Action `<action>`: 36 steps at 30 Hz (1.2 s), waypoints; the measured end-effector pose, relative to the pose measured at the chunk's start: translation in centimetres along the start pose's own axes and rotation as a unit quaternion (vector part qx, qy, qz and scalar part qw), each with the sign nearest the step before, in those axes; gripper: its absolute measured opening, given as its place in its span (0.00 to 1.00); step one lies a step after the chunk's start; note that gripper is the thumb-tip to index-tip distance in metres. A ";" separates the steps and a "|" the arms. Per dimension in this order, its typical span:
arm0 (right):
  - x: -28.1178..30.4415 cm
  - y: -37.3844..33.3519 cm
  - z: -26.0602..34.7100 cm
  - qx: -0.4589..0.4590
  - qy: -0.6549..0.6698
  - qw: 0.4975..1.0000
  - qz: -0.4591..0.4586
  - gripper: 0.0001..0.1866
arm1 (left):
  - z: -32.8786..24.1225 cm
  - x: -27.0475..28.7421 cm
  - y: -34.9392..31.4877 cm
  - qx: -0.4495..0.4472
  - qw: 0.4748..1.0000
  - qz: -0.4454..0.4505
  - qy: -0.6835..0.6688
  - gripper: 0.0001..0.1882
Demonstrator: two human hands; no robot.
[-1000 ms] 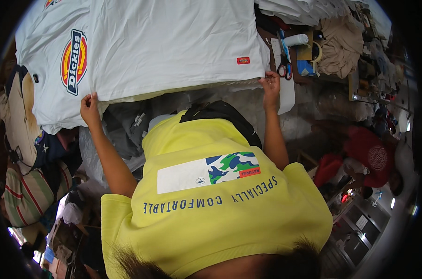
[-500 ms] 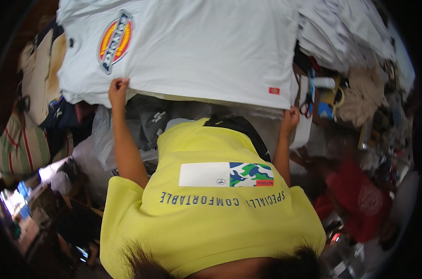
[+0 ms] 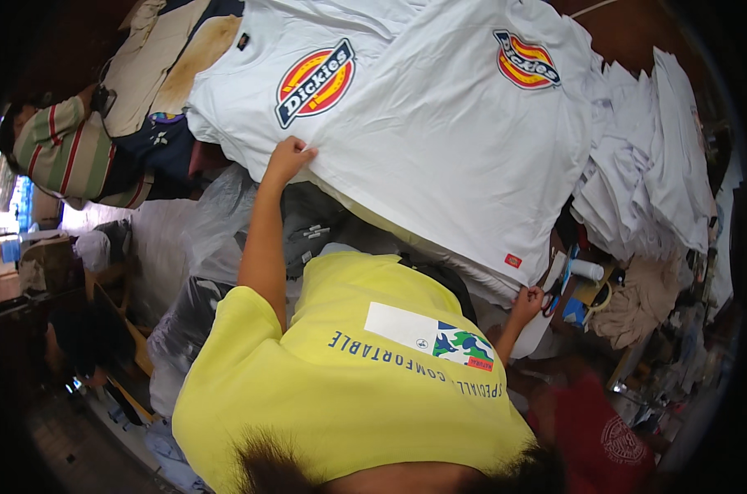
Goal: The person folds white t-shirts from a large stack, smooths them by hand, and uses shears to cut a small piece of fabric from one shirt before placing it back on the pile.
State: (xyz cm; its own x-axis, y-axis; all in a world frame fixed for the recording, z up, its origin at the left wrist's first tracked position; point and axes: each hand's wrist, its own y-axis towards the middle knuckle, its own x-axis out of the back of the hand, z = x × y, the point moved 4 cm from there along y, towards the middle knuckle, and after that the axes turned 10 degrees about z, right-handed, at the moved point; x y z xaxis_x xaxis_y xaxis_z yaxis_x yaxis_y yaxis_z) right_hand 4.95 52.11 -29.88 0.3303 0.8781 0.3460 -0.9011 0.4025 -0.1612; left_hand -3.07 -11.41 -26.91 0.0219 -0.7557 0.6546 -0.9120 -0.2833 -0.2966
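A white T-shirt [image 3: 406,165] with a red, yellow and navy oval print lies spread before me, its neck at the left and its hem at the right. Its near edge is pinched between the closed thumb and fingers of my left hand [image 3: 288,160], just below the print. At the hem corner, beside a small red tag [image 3: 513,261], my right hand [image 3: 528,305] grips the same shirt. A second print [image 3: 528,59] of the same kind shows on white cloth at the far right; where one shirt ends and the other starts is unclear.
A pile of white garments [image 3: 637,156] is at the right, near scissors [image 3: 552,303], a tape roll [image 3: 601,298] and beige cloth [image 3: 645,300]. Clear plastic [image 3: 217,214] bulges at the left. People in a striped shirt [image 3: 69,156] and a red shirt [image 3: 595,428] are close by.
The view has turned, so the shirt now slants down to the right and more of its far side shows, with the second print. Both hands keep their hold on the near edge.
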 end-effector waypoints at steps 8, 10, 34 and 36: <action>-2.5 7.3 13.0 0.072 -0.083 0.952 0.286 0.24 | -11.0 -0.6 8.0 -0.117 0.992 -0.020 0.044 0.25; -5.3 11.6 12.4 0.065 -0.111 0.976 0.178 0.26 | -11.3 -1.4 10.6 -0.101 0.993 -0.046 0.041 0.28; 2.6 -7.5 1.9 -0.154 0.050 0.970 0.184 0.07 | 2.9 0.7 -10.9 0.031 0.969 0.173 -0.172 0.09; 2.2 -9.6 -2.2 -0.207 0.030 0.958 0.196 0.08 | 5.2 -0.9 -12.1 0.047 0.968 0.166 -0.181 0.10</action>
State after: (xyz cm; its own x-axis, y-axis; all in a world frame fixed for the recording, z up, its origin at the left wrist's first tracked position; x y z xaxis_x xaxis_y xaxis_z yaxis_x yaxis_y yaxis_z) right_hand 14.94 50.73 -29.66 0.0169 0.9911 0.1322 -0.7749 0.0966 -0.6247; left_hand 10.11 -10.38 -27.48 -0.1075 -0.9671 0.2305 -0.8523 -0.0297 -0.5221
